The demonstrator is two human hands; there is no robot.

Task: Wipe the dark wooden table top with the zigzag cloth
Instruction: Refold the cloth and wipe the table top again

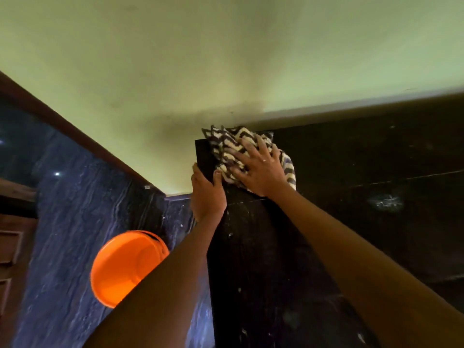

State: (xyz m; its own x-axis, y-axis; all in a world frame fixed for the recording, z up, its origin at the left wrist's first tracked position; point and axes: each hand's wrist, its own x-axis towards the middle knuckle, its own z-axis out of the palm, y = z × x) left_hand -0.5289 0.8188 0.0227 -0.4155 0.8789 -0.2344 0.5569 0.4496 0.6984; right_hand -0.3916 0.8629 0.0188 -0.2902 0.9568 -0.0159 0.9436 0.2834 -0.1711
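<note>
The dark wooden table top [351,197] fills the right half of the head view, with pale specks and a whitish smear on it. At its far left corner lies the black-and-white zigzag cloth [226,144], bunched up. My right hand [258,169] presses flat on the cloth with fingers spread. My left hand [207,192] grips the table's left edge just beside the cloth, thumb on top and fingers wrapped over the side.
An orange bucket [125,267] stands on the dark blue marbled floor [75,222] left of the table. A pale green wall [226,59] runs behind the table. Brown wooden furniture [12,247] sits at the far left.
</note>
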